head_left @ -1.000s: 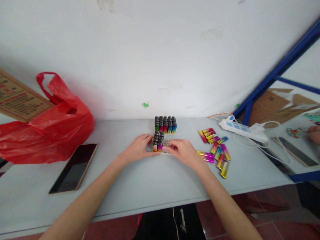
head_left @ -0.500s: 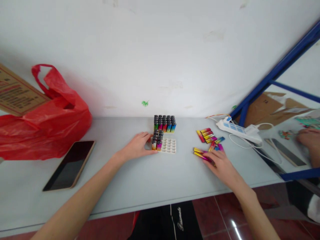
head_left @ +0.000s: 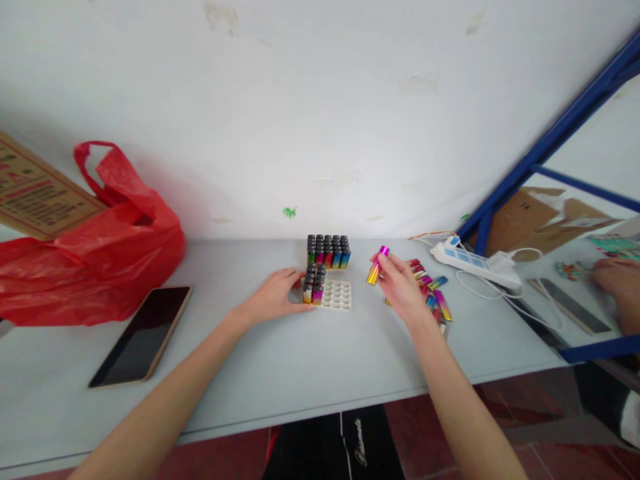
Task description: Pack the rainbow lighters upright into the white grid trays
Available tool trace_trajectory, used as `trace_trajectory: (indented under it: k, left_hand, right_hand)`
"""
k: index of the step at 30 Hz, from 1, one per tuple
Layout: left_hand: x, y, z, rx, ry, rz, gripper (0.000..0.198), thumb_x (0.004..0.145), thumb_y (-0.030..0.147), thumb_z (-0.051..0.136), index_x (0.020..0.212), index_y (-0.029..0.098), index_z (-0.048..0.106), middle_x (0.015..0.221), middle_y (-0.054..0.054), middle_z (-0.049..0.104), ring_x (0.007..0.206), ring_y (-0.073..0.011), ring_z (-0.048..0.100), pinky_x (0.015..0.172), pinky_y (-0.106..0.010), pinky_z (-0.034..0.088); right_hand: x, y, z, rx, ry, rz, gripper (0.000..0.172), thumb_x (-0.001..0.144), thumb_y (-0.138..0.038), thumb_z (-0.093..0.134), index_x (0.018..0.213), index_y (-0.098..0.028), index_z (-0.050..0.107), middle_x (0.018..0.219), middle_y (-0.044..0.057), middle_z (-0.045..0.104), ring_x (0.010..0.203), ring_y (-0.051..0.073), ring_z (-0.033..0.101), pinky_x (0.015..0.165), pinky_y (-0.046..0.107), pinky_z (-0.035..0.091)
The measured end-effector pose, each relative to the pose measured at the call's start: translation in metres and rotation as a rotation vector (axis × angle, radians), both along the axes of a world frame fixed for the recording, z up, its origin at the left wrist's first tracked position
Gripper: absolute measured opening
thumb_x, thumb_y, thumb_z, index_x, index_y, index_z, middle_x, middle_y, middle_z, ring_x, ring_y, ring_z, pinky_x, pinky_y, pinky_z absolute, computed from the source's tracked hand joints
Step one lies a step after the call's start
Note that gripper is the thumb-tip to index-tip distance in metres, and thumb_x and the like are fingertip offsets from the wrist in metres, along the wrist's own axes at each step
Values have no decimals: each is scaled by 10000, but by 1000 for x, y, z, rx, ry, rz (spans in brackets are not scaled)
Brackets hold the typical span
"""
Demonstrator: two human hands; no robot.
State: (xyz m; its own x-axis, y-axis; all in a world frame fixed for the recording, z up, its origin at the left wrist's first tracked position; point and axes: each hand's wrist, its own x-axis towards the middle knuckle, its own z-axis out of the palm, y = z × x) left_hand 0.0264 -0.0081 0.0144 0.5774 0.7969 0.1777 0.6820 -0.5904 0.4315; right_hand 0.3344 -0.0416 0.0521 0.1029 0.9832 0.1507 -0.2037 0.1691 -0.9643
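My left hand (head_left: 277, 295) grips the left edge of a white tray (head_left: 337, 295) with round hollows. Black-topped cylinders (head_left: 313, 285) stand upright in the tray's left columns. Between the fingers of my right hand (head_left: 400, 283) is a shiny magenta-and-gold tube (head_left: 377, 265), tilted and raised above the table. Behind the white tray stands a full block of black-topped colored cylinders (head_left: 329, 251). Loose metallic tubes (head_left: 441, 304) lie in a pile to the right, partly hidden by my right hand.
A phone (head_left: 141, 337) and a red plastic bag (head_left: 125, 253) lie at the left, beside a cardboard box (head_left: 45, 190). At the right are a white power strip (head_left: 475, 262) with cables, a blue metal frame (head_left: 545, 143) and another person's hand (head_left: 617, 280).
My right hand has lifted one magenta-and-gold tube off the pile and moved it up and to the left. My left hand remains at the tray.
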Motion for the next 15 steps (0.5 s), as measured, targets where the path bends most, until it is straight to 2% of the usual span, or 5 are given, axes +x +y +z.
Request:
trace_trajectory:
  k: [3, 6, 9, 12, 15]
  left_hand:
    - [0, -2, 2, 6, -4, -2, 533, 815, 683, 814, 1040, 220, 677, 1061, -90, 726, 993, -311, 692, 894, -411, 534]
    - [1, -4, 4, 2, 17, 8, 515, 819, 655, 826, 1029, 214, 666, 1046, -89, 724, 984, -311, 690, 898, -417, 534]
    - [2, -6, 4, -1, 16, 11, 487, 837, 624, 824, 1043, 212, 665, 1069, -89, 729, 1013, -313, 691, 924, -422, 536]
    - [2, -6, 3, 3, 19, 17, 480, 842, 616, 824, 1047, 211, 667, 1072, -88, 730, 1028, -316, 689, 938, -428, 535]
    - [2, -5, 3, 10, 32, 26, 499, 833, 637, 824, 1036, 210, 665, 1050, -86, 722, 1002, -315, 688, 919, -429, 537]
  right_hand:
    - [-26, 19, 3, -75, 73, 203, 467, 816, -658, 845, 895, -226, 683, 856, 13, 714, 745, 161, 648, 668, 282, 551]
    - [-45, 27, -2, -117, 41, 382, 503, 839, -681, 812, 1013, -240, 645, 825, -3, 713, 661, 156, 631, 590, 277, 530]
    - [-55, 29, -13, -134, -2, 440, 527, 841, -687, 800, 1056, -247, 605, 669, -71, 589, 511, 115, 481, 461, 232, 390]
    - [-60, 24, -23, -184, -6, 458, 545, 832, -718, 792, 1005, -254, 565, 637, -106, 481, 467, 81, 350, 438, 205, 247]
    - [-63, 19, -27, -206, -33, 456, 611, 826, -819, 737, 946, -251, 546, 632, -99, 470, 472, 77, 318, 456, 209, 222]
